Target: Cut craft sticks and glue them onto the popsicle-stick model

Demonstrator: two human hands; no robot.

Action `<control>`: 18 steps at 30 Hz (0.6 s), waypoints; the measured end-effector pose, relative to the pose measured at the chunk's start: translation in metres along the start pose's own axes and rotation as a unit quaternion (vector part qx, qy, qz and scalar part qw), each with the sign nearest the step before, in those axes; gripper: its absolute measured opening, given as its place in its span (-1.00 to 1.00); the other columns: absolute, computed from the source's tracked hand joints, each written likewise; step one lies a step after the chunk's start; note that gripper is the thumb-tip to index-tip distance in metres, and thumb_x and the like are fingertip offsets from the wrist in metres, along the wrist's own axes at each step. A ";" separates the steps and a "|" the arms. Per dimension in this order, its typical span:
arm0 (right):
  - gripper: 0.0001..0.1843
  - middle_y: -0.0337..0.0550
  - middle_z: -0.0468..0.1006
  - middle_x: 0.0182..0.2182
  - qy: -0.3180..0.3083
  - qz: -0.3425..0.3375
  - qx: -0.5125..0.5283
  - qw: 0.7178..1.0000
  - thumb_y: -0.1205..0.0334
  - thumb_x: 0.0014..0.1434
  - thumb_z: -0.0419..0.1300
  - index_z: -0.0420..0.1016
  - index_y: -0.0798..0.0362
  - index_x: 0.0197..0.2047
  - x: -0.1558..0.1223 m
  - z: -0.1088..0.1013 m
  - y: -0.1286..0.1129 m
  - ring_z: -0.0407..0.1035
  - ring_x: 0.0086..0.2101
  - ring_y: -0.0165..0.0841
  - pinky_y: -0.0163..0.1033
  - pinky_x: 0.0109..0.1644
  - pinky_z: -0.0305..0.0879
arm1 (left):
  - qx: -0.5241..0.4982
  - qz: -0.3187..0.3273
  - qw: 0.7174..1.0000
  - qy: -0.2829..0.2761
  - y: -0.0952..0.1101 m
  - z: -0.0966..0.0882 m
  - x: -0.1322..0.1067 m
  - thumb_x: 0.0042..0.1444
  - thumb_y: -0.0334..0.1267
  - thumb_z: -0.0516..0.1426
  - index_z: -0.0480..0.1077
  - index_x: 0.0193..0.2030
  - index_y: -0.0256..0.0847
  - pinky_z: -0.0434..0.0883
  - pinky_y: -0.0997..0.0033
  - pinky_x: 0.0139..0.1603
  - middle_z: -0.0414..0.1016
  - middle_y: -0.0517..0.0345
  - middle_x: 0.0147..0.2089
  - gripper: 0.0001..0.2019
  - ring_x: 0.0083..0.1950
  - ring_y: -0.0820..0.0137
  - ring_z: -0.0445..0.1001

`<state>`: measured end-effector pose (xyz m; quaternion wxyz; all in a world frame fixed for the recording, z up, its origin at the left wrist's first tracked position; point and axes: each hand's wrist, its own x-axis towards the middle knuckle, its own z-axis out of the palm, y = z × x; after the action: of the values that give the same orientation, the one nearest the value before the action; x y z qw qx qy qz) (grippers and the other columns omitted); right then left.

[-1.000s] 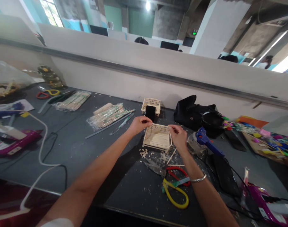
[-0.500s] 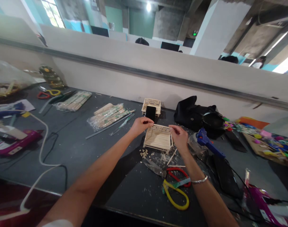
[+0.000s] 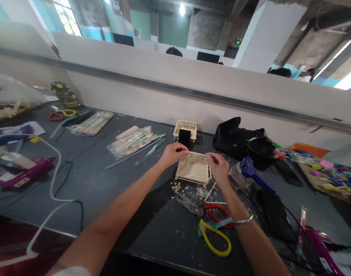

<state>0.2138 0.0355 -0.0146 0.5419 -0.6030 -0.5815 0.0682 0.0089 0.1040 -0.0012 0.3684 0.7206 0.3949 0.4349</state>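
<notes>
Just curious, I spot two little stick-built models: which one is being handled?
The nearer model, pinched at its top rail by left hand and right hand; the other model stands behind a black phone, untouched.

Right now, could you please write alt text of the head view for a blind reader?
A left hand and right hand pinch the top rail of a small stick model on a dark table. Scissors lie nearer; a blue glue gun lies to its right.

Head camera looks forward-down, seemingly close, at table [image 3: 106,184].
</notes>
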 end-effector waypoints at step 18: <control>-0.74 -0.13 0.62 -0.41 0.005 -0.020 0.002 1.000 0.10 0.11 0.12 0.62 -0.02 -0.39 -0.002 0.001 -0.001 0.44 -0.39 -0.28 -0.20 -0.30 0.39 | 0.017 0.040 0.999 0.010 -0.003 0.002 0.000 0.02 -0.27 0.18 0.56 -0.43 -0.19 0.38 0.43 -0.28 0.60 0.14 -0.37 -0.88 -0.32 0.37 0.50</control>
<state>0.2113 0.0343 -0.0155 0.5476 -0.5902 -0.5905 0.0550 0.0097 0.1045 -0.0041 0.3346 0.7376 0.3770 0.4493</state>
